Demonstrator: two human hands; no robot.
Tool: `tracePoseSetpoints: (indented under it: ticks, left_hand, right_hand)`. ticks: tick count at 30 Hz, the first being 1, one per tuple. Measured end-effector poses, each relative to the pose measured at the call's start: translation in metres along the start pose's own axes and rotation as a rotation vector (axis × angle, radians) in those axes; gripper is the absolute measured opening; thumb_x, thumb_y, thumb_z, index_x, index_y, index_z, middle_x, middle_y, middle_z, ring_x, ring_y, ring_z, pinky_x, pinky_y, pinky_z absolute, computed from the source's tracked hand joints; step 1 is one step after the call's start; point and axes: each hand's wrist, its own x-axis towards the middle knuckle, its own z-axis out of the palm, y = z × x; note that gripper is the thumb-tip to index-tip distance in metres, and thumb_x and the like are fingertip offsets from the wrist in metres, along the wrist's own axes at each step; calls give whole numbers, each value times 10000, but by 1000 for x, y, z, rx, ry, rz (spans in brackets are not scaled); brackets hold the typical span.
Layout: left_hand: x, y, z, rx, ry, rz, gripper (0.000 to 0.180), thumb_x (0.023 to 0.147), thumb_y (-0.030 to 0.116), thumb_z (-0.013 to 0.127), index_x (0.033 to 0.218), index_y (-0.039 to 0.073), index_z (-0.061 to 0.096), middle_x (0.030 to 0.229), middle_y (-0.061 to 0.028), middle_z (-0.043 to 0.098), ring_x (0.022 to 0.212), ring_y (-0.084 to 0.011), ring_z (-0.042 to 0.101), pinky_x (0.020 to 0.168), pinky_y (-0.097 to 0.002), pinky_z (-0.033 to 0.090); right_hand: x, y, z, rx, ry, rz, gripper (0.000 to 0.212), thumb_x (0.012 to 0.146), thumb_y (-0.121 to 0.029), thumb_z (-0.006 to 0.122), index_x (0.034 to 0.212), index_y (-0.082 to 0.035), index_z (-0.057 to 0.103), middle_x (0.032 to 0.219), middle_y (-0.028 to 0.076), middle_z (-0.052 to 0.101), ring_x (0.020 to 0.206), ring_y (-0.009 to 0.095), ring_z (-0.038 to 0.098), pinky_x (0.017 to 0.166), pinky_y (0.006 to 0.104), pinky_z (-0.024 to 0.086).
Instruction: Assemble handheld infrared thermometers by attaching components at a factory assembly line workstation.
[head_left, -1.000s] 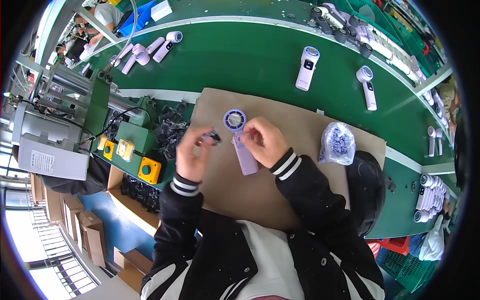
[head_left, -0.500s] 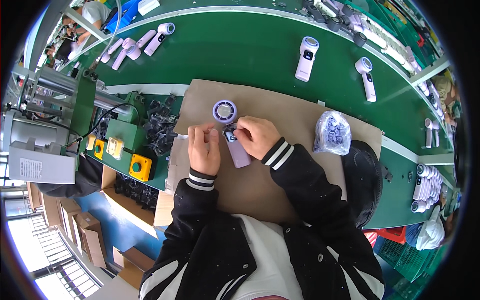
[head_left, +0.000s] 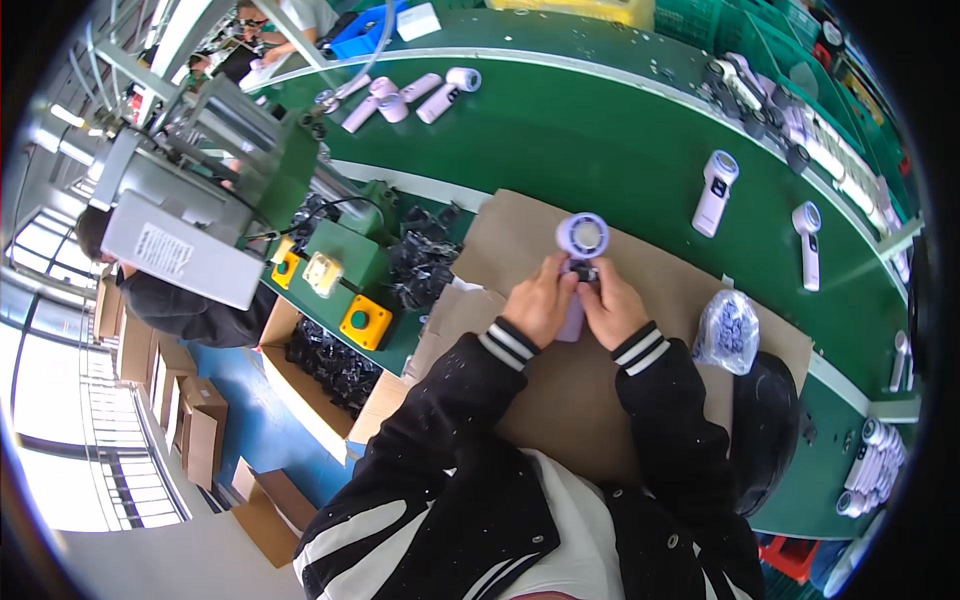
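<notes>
A lilac handheld fan [head_left: 583,235] lies over the brown cardboard sheet [head_left: 540,400], its round head pointing away from me. My left hand [head_left: 540,302] grips its body from the left, just below the head. From the other side my right hand [head_left: 613,308] closes on it too, thumbs and fingertips of both hands near the dark display panel. The hands cover much of that panel and the handle; the handle's lower end shows between them. Whether a small part is between the fingertips I cannot make out.
Left stands a green press with yellow button boxes [head_left: 366,321], beside black plastic parts [head_left: 425,258]. A clear bag of small purple parts [head_left: 728,333] and a black rounded object [head_left: 766,432] lie right. More fans [head_left: 715,194] sit on the green belt [head_left: 590,130].
The view has turned, so the bench appears shifted right and lower. My left hand, earlier raised apart beside the fan, now grips it. My right hand has moved to the fan's right side.
</notes>
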Motion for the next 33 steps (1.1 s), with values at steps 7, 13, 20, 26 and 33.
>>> tracePoseSetpoints:
  ticks: [7, 13, 20, 26, 33]
  left_hand:
    - [31, 4, 21, -397, -92, 161, 382, 940, 159, 493, 1297, 38, 425, 1060, -177, 604, 836, -330, 607, 724, -383, 486]
    - [35, -5, 25, -626, -84, 275, 421, 922, 134, 531, 1317, 24, 436, 1114, -152, 562, 857, -274, 569, 756, -339, 468]
    - [37, -1, 16, -677, -138, 364, 415, 902, 102, 543, 1302, 23, 467, 1091, -145, 560, 852, -271, 557, 756, -332, 463]
    - [37, 2, 11, -664, -121, 407, 409, 880, 76, 545, 1280, 21, 481, 1062, -151, 562, 831, -286, 557, 733, -340, 463]
    - [31, 5, 15, -619, -83, 415, 298, 860, 92, 581, 1142, 10, 527, 967, -129, 542, 768, -256, 535, 697, -316, 452]
  right_hand:
    - [11, 30, -21, 415, 96, 30, 402, 860, -22, 542, 1251, -27, 452, 1088, 120, 589, 868, 180, 555, 785, 272, 430]
    - [17, 34, -38, 502, -17, 4, 432, 865, -47, 557, 1280, 9, 449, 1127, 120, 582, 951, 182, 548, 863, 277, 413]
    - [16, 30, -60, 511, -146, 21, 452, 873, -122, 599, 1280, 9, 456, 1159, 131, 574, 1017, 221, 558, 915, 307, 413]
    - [17, 26, -60, 523, -143, 6, 448, 868, -149, 618, 1263, 5, 473, 1140, 135, 582, 1005, 223, 565, 911, 311, 418]
    - [21, 24, -70, 593, -163, -26, 452, 866, -145, 616, 1262, 18, 473, 1139, 140, 585, 986, 210, 579, 914, 306, 422]
